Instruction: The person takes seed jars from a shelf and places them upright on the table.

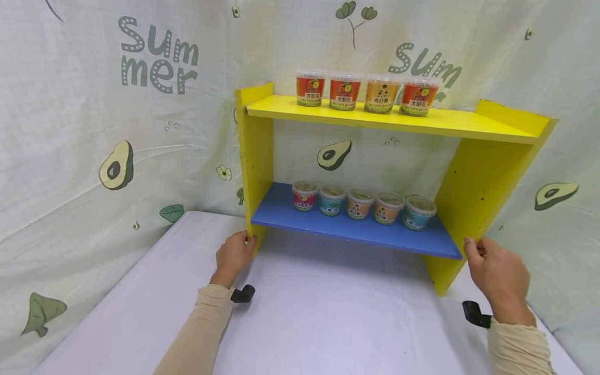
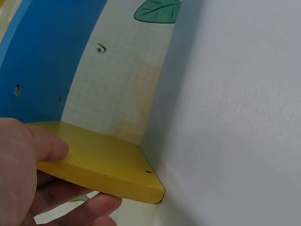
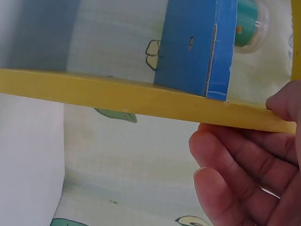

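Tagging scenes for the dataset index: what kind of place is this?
Probably a staged tabletop set, not a real shop or kitchen. A printed "Summer" avocado backdrop cloth hangs behind a white-covered table. On it stands a small yellow shelf unit with rows of little labelled tubs, gripped by the left hand and right hand.

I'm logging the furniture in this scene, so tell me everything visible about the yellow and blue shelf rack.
The yellow and blue shelf rack looks like painted board: two yellow side panels, a yellow top shelf and a blue lower shelf. It stands upright on the white-covered table before a printed cloth. Four tubs line the top, five the lower shelf. The left hand grips the left panel's front edge; the right hand grips the right panel's.
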Demonstrator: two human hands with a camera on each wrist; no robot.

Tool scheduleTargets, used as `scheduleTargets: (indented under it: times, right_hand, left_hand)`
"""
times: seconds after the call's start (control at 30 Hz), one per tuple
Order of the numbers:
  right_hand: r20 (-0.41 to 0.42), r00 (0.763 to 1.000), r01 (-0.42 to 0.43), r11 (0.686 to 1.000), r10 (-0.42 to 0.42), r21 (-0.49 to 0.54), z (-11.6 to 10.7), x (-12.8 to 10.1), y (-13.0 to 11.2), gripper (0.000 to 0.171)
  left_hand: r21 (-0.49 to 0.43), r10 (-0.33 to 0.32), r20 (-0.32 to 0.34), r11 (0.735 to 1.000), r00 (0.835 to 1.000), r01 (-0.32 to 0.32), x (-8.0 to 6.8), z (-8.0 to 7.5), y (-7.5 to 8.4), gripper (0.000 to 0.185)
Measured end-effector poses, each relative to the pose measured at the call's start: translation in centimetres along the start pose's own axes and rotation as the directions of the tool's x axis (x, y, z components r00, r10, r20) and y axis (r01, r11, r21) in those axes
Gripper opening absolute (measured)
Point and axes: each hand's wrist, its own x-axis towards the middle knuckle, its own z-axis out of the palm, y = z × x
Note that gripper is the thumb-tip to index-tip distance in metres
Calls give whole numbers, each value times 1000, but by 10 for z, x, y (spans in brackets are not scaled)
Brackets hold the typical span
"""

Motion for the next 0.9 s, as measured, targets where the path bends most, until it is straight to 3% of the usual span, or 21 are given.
scheduleTargets:
  times: [0.4, 0.77, 0.9]
  right_hand:
    - [-34, 999, 39, 999, -39, -12, -1, 7, 4, 34]
    - [25, 998, 61, 998, -61, -19, -3, 13, 11, 34]
    - [3, 997, 74, 997, -74, -13, -4, 12, 10, 32]
  left_hand:
    - [6, 6, -5, 1000, 1000, -6, -9, -3, 0, 29]
    - [41, -14, -15, 999, 1000, 14, -14, -3, 4, 29]
    - [55, -11, -17, 998, 1000, 12, -16, -4, 4, 29]
